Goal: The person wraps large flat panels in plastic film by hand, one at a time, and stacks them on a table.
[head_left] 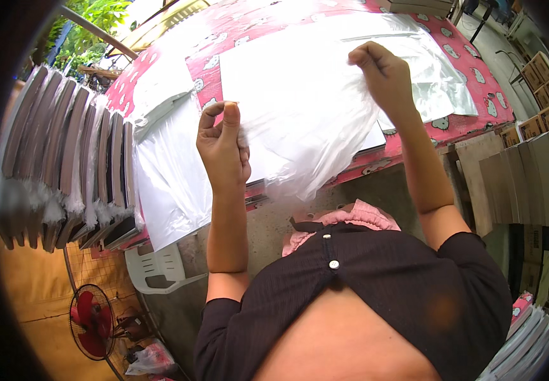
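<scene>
A thin clear plastic bag point(325, 149) hangs bunched and slightly blurred between my two hands, above the near edge of the table. Thumb and fingers of my left hand point(223, 143) pinch its left side. My right hand point(385, 82), raised higher and farther out, is closed on its other side. Beneath the plastic lies a large white sheet or board point(268, 70), its surface washed out by glare. More clear plastic point(436, 89) lies flat on the table by my right hand. White plastic-covered sheets point(176, 171) lie left of my left hand.
A pink patterned cloth point(477, 73) covers the table. Tall plastic-wrapped grey stacks point(65, 140) stand at the left. Cartons point(541, 79) and grey board stacks point(531, 178) fill the right side. A white plastic chair point(160, 270) and a red-bladed fan point(92, 320) are at lower left.
</scene>
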`<state>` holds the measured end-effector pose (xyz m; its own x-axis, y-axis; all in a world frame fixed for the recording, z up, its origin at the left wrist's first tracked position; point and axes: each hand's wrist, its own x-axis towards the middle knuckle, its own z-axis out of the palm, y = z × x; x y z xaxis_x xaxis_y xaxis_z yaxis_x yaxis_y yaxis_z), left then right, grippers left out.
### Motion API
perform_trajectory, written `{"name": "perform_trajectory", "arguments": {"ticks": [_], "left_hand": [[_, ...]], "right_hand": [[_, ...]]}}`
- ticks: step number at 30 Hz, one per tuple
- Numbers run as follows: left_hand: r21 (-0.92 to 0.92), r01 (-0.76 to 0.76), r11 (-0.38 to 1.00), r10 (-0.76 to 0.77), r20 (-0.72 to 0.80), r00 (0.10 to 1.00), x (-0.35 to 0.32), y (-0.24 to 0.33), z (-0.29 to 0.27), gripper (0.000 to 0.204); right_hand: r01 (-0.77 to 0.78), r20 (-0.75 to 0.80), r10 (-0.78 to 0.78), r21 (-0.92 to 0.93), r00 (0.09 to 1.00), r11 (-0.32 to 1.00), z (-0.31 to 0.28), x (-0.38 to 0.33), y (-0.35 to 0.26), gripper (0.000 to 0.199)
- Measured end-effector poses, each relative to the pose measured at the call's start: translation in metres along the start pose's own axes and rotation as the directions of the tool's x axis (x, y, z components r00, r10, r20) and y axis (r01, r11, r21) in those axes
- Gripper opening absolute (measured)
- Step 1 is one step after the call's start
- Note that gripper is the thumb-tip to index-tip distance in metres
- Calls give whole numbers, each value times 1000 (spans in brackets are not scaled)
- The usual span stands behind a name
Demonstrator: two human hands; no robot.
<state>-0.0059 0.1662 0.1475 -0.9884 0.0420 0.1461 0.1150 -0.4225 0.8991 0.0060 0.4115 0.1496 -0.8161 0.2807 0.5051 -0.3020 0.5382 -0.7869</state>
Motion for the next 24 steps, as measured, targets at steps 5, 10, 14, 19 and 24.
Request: {"name": "perform_trajectory", "arguments": {"ticks": [5, 10, 14, 19, 24], "left_hand": [[-248, 52, 967, -39, 58, 998, 16, -5, -23, 42], [-224, 370, 902, -290, 320, 902, 24, -12, -6, 48], [-149, 254, 956, -245, 80, 966, 35, -1, -6, 18], [350, -68, 934, 52, 53, 997, 21, -1, -13, 16], [600, -634, 488, 592, 306, 745, 40, -10, -6, 10]], "right_hand": [[353, 336, -351, 55, 874, 934, 10, -12, -18, 52], [-263, 549, 42, 331, 835, 906, 21, -19, -25, 20], [-149, 248, 114, 131, 962, 980, 12, -14, -1, 17], [44, -240, 72, 448, 968, 893, -20, -6, 26, 12], [242, 4, -243, 51, 970, 969, 24, -27, -29, 58]]}}
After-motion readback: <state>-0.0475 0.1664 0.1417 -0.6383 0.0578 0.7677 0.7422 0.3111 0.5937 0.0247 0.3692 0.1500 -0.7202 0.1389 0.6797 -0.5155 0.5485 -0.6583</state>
